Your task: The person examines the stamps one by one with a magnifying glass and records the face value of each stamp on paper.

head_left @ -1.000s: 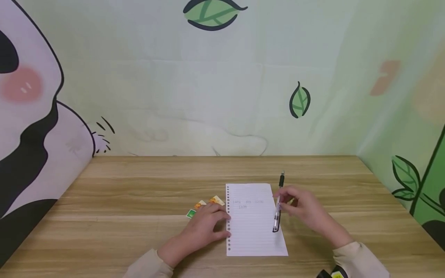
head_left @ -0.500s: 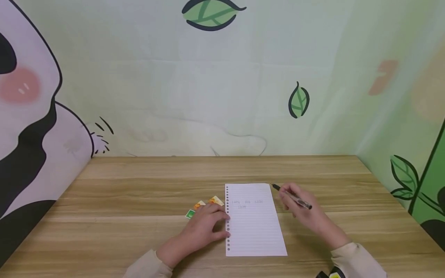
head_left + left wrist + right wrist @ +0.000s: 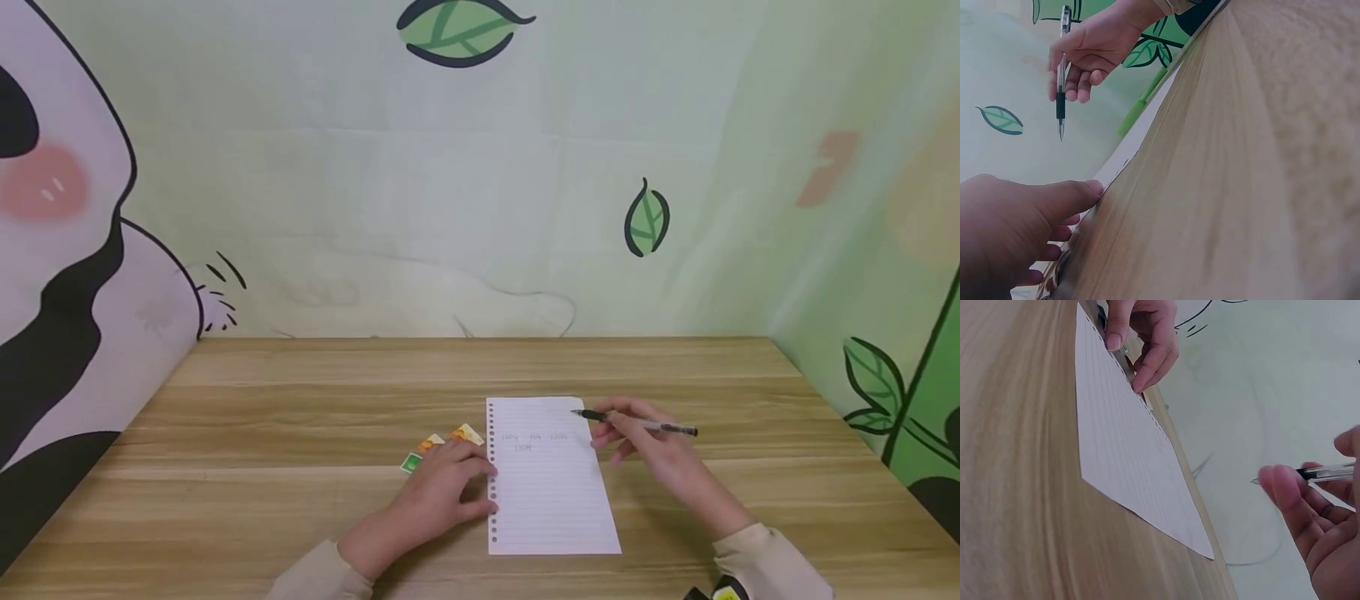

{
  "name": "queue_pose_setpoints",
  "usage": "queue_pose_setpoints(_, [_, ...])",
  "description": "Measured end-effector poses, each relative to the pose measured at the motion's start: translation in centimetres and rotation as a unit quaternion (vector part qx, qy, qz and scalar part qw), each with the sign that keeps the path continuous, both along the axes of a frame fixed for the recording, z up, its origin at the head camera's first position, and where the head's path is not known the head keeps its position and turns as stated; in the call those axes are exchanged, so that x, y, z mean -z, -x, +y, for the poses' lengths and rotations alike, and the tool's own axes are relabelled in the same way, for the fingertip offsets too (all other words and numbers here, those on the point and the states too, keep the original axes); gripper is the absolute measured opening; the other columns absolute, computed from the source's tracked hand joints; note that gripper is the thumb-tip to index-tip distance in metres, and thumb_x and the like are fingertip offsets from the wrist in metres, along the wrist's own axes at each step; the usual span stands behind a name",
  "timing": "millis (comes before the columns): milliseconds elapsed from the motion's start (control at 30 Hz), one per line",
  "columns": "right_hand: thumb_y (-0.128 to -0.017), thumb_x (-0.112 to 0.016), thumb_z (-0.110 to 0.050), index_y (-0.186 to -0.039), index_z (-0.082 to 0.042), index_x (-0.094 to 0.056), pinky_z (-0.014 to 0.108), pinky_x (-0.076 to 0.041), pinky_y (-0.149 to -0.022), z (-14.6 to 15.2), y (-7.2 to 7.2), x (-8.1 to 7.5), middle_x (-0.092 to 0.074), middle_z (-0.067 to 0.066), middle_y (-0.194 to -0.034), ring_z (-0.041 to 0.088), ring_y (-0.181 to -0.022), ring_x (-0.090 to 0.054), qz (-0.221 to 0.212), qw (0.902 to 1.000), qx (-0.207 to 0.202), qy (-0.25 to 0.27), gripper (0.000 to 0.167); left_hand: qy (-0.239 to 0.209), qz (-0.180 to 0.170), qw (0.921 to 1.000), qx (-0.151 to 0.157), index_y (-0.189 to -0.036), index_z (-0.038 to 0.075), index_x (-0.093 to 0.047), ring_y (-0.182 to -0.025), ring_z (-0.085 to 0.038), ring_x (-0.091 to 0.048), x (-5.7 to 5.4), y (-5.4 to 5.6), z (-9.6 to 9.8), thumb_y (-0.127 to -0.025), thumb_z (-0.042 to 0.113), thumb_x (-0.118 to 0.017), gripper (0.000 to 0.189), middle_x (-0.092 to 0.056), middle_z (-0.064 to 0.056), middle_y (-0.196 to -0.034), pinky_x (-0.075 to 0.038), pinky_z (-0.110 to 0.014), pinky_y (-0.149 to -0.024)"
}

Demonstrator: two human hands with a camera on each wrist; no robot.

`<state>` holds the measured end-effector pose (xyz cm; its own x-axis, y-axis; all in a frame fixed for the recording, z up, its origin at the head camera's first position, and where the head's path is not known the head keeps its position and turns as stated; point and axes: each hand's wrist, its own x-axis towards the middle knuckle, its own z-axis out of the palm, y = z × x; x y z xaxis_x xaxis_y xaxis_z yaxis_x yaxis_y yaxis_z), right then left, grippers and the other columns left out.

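Note:
In the head view a sheet of white lined paper with punched holes down its left side lies on the table, bearing a few faint handwritten figures. My left hand rests at that holed edge, thumb and fingertips touching it, fingers relaxed. Above the sheet's right edge my right hand holds a clear-barrelled pen with a black grip, its tip pointing left over the paper. The right wrist view shows the pen between thumb and fingers, its tip apart from the sheet.
Two orange-and-white cards and a small green one lie partly under my left hand. A black-and-yellow object shows beside the right sleeve. The wooden table meets a printed wall cloth behind and at the sides.
The pen has swung round in my right hand, from upright with its grip end away to nearly level, tip to the left over the sheet. My left hand has stayed put.

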<state>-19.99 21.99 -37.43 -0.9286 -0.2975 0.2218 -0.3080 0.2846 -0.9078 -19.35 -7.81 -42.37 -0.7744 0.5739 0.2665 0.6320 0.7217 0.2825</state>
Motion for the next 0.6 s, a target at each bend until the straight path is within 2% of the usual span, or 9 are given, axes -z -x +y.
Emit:
queue_pose_setpoints(133, [-0.099, -0.052, -0.019, -0.106, 0.005, -0.055, 0.03, -0.054, -0.056, 0.0, 0.0, 0.0, -0.059, 0.014, -0.08, 0.013, -0.065, -0.059, -0.007, 0.9994, 0.027, -0.022, 0.025, 0.003, 0.004, 1.0, 0.001, -0.106, 0.016, -0.07, -0.109, -0.018, -0.056, 0.1, 0.0, 0.0, -0.078, 0.038, -0.077, 0.037, -0.064, 0.001, -0.112, -0.043, -0.039, -0.102])
queue_pose_setpoints(200, [-0.099, -0.053, -0.02, -0.105, 0.003, -0.055, 0.029, -0.051, -0.052, 0.0, 0.0, -0.1, -0.056, 0.01, -0.075, 0.013, -0.06, -0.055, -0.006, 0.9988, 0.034, -0.033, 0.024, 0.002, 0.005, 1.0, 0.001, -0.106, 0.016, -0.07, -0.109, -0.018, -0.056, 0.1, 0.1, 0.0, -0.078, 0.038, -0.077, 0.037, -0.064, 0.001, -0.112, -0.043, -0.039, -0.102])
queue_pose_setpoints(300, [-0.101, -0.049, -0.021, -0.113, 0.003, -0.055, 0.031, -0.053, -0.054, -0.1, 0.2, -0.2, -0.059, 0.014, -0.078, 0.013, -0.062, -0.058, -0.015, 0.9984, 0.038, -0.04, 0.028, 0.002, 0.005, 1.0, 0.0, -0.106, 0.016, -0.07, -0.109, -0.018, -0.056, 0.2, 0.1, 0.0, -0.078, 0.038, -0.077, 0.037, -0.064, 0.001, -0.112, -0.043, -0.039, -0.102])
queue_pose_setpoints(467, [-0.102, -0.044, -0.021, -0.121, 0.005, -0.055, 0.035, -0.058, -0.06, -0.6, 0.5, -0.5, -0.064, 0.024, -0.098, 0.013, -0.078, -0.067, -0.056, 0.9976, 0.03, -0.03, 0.034, 0.003, -0.001, 1.0, 0.0, -0.107, 0.016, -0.07, -0.11, -0.018, -0.056, 0.2, 0.1, 0.0, -0.079, 0.038, -0.076, 0.037, -0.064, 0.001, -0.113, -0.043, -0.04, -0.102])
queue_pose_setpoints(533, [-0.101, -0.047, -0.021, -0.119, 0.006, -0.054, 0.034, -0.058, -0.059, -0.9, 0.6, -0.5, -0.062, 0.023, -0.098, 0.014, -0.079, -0.066, -0.067, 0.997, 0.03, -0.025, 0.033, 0.002, -0.002, 1.0, 0.001, -0.107, 0.015, -0.07, -0.11, -0.018, -0.056, 0.2, 0.1, 0.0, -0.079, 0.038, -0.076, 0.036, -0.064, 0.001, -0.113, -0.043, -0.04, -0.102])
queue_pose_setpoints(600, [-0.099, -0.05, -0.021, -0.115, 0.004, -0.054, 0.032, -0.056, -0.056, -1.2, 0.7, -0.5, -0.06, 0.02, -0.09, 0.015, -0.072, -0.063, -0.072, 0.9964, 0.039, -0.023, 0.03, 0.001, -0.002, 1.0, 0.001, -0.107, 0.015, -0.07, -0.11, -0.018, -0.056, 0.2, 0.1, 0.0, -0.079, 0.038, -0.076, 0.036, -0.064, 0.001, -0.112, -0.043, -0.04, -0.101])
